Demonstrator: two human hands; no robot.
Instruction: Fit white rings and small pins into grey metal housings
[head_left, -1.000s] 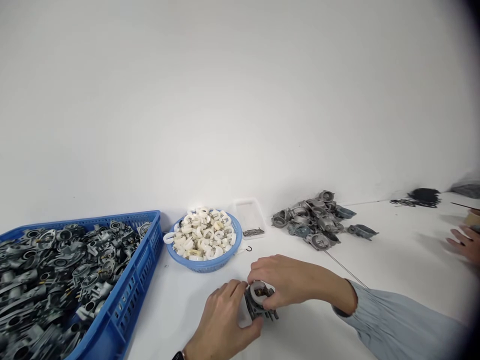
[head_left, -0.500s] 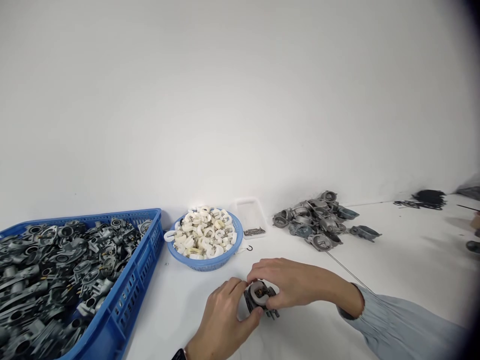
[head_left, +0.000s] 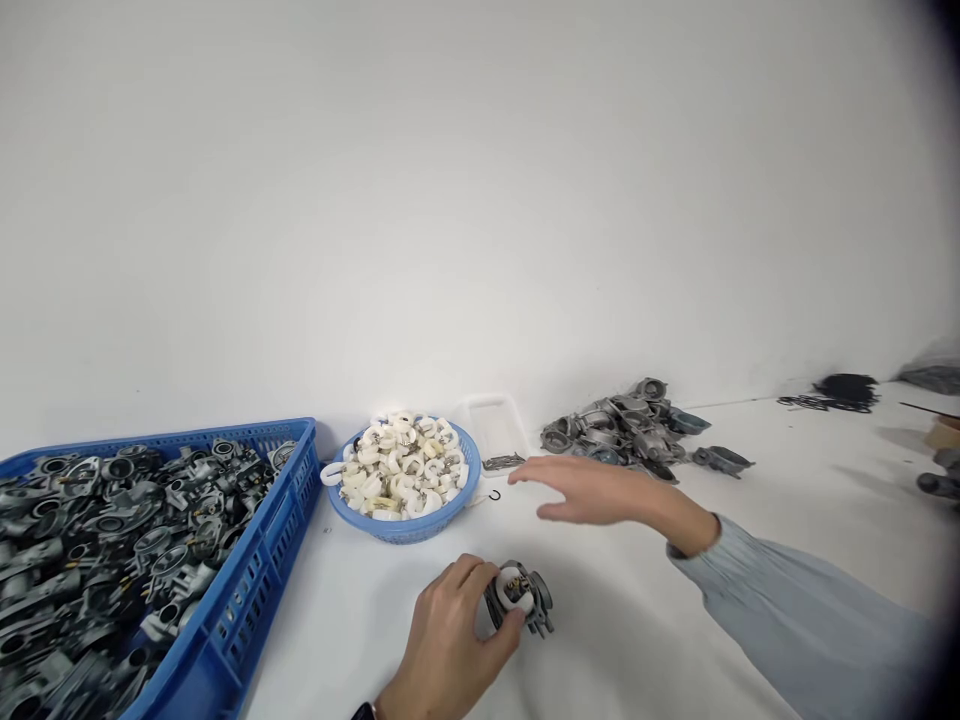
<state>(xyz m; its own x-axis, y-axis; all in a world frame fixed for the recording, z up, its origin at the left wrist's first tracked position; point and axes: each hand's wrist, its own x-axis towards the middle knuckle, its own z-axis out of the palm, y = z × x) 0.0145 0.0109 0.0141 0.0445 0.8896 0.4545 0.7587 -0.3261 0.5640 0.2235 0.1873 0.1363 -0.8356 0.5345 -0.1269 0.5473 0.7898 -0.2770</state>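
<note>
My left hand [head_left: 450, 630] grips a small grey metal carburetor body [head_left: 521, 597] with a white ring part seated in its top, resting on the white table. My right hand [head_left: 581, 490] hovers above the table with fingers stretched out and nothing in them, pointing left toward a clear plastic tray [head_left: 496, 432] holding small dark pins. A tiny black clip [head_left: 495, 495] lies just left of its fingertips. A round blue basket [head_left: 409, 522] full of white ring parts stands behind my left hand.
A large blue crate [head_left: 259, 570] packed with grey metal bodies fills the left. A pile of grey metal covers [head_left: 637, 432] lies behind my right arm. Black rings [head_left: 844, 390] sit far right by the wall. Grey parts lie at the right edge [head_left: 941, 480].
My right hand let go of the metal body, lifted and moved back toward the pin tray. My left hand still holds the body. The other person's hand at the right edge is gone.
</note>
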